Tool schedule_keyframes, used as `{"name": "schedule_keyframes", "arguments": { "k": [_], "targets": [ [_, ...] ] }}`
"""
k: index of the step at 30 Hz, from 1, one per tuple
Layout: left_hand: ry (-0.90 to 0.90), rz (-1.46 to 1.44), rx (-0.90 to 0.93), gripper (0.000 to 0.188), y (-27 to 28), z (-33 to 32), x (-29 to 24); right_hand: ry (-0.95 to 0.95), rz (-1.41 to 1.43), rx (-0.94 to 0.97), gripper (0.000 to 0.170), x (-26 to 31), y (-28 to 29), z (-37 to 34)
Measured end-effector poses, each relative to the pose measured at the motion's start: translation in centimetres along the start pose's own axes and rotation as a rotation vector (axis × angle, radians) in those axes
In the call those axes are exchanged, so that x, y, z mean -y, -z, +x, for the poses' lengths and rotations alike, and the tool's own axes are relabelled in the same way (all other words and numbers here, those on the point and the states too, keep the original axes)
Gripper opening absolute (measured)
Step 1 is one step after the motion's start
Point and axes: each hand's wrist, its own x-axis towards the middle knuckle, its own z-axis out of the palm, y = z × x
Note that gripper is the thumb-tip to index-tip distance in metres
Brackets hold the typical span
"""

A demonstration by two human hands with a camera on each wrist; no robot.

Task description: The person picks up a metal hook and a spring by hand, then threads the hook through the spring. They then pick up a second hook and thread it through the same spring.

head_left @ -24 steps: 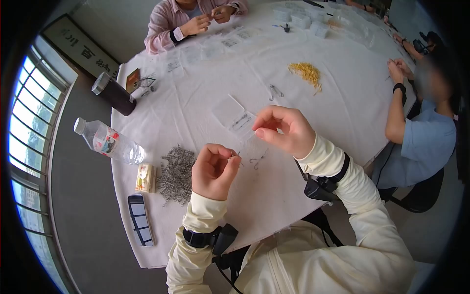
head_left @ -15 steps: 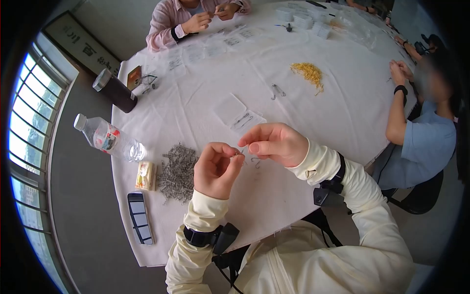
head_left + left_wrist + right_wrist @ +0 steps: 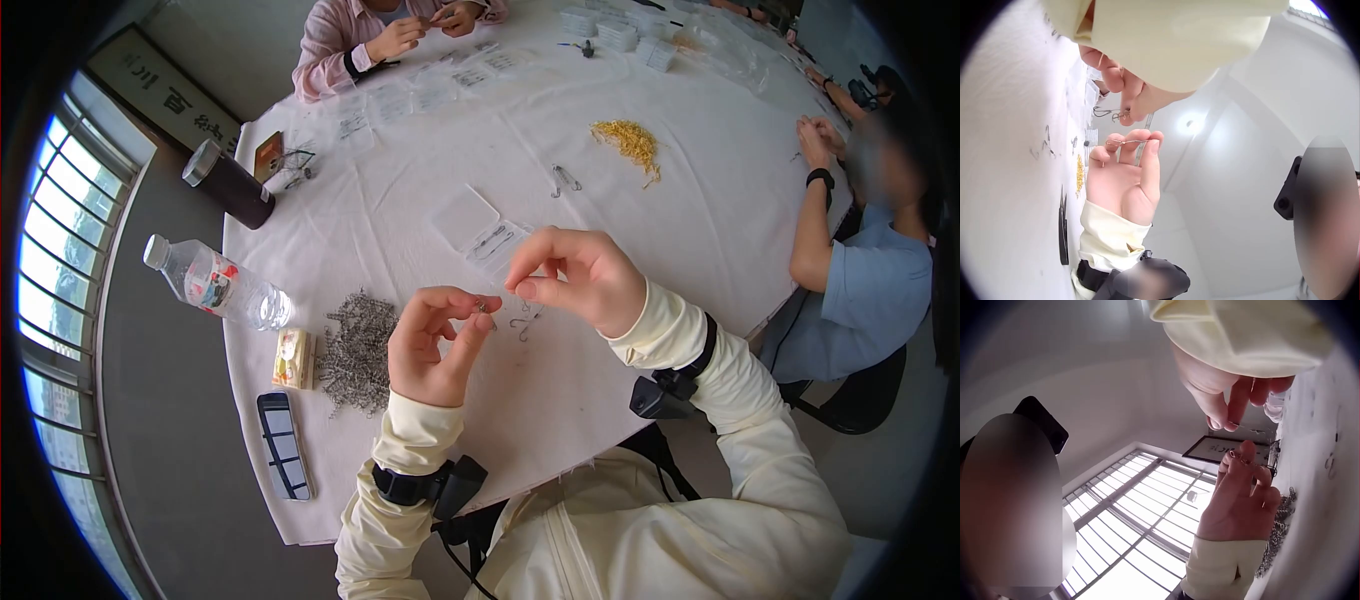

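Observation:
My left hand [image 3: 435,345] pinches a small coiled metal piece [image 3: 1124,115] between thumb and index finger; a thin hook-shaped wire [image 3: 1102,112] sticks out beside it. Just to the right, my right hand [image 3: 585,280] has thumb and fingertip together on a thin silvery wire piece [image 3: 1125,142]. The fingertips of both hands are close to each other above the table. Below and behind them are loose metal hooks [image 3: 520,325] on the cloth and an open clear plastic box [image 3: 465,222] with hooks inside.
Left of my left hand lies a pile of springy metal pieces [image 3: 357,352]. Further left are a tissue pack [image 3: 292,358], a phone [image 3: 285,445], a water bottle [image 3: 215,282] and a dark flask [image 3: 228,185]. Yellow bits [image 3: 628,145] lie ahead; other people sit around.
My right hand came in to my left fingertips, then drew back slightly up and right. My left hand stays nearly in place, its index finger now straighter over the metal piece.

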Motion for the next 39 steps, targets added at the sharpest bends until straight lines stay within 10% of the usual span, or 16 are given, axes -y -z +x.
{"name": "schedule_keyframes", "arguments": {
  "k": [23,39],
  "targets": [
    [-0.726,0.811,-0.174,0.032,-1.0,-0.1,-2.0,-0.022,-0.137,-0.002,0.035,0.3,-1.1,-0.5],
    [-0.753,0.895,-0.157,0.032,-0.9,-0.1,-1.4,0.171,-0.275,0.021,0.02,0.2,-1.5,-0.5]
  ]
}}
